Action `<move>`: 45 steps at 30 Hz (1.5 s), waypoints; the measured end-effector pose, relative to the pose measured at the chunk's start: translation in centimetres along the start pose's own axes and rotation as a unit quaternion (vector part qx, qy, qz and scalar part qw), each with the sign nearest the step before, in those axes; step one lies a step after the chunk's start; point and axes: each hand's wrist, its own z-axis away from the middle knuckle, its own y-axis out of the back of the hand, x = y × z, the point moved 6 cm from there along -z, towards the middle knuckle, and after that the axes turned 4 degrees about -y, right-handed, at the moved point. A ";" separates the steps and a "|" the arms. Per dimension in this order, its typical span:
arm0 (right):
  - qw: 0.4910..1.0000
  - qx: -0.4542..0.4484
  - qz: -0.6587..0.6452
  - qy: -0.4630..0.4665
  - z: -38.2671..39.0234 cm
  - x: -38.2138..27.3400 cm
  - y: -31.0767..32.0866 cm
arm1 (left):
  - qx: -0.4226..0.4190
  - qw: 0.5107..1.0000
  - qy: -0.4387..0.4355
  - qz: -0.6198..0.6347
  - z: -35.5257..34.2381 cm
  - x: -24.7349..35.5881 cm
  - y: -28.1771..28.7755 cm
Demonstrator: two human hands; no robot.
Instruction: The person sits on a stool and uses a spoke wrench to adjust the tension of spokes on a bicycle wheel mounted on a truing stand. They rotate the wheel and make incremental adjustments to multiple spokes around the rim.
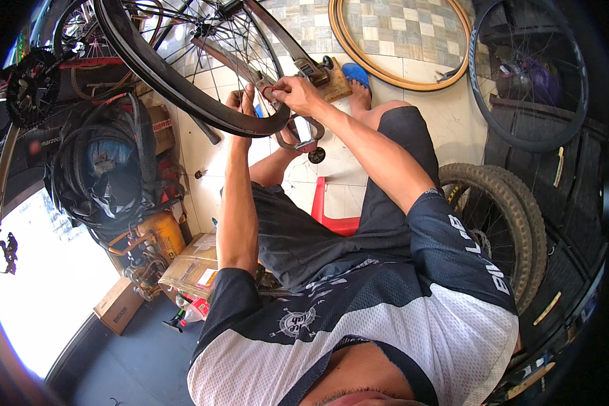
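Observation:
A black-rimmed bicycle wheel [191, 108] stands in a metal truing stand [282, 39], its spokes running up to a dark hub. My left hand [244, 103] is behind the near part of the rim, fingers pinched together among the spokes; whatever is between them is too small to make out. Close beside it, my right hand [298, 96] grips a small red spoke wrench [268, 91] at the inner side of the rim. The stand's lower clamp [307, 139] shows below the rim, and its wooden base [336, 82] lies to the right.
Tan tyres [340, 37] lie on the tiled floor ahead. A bare wheel [477, 84] and knobby-tyred wheels [521, 210] stand at the right. Left are hanging tubes [139, 128], a yellow machine [166, 233] and cardboard boxes [193, 265]. A red stool [338, 224] is between my legs.

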 end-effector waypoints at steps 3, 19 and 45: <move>0.997 0.017 0.076 -0.013 0.3 -1.1 1.5 | -0.064 0.993 0.006 0.103 1.0 0.7 -0.3; 0.995 -0.056 0.039 0.076 1.8 -4.0 1.6 | -0.103 0.991 -0.006 0.089 0.4 0.0 -1.4; 0.997 -0.025 0.068 0.040 1.3 -2.2 0.8 | -0.152 0.974 -0.170 -0.014 0.1 1.9 -2.5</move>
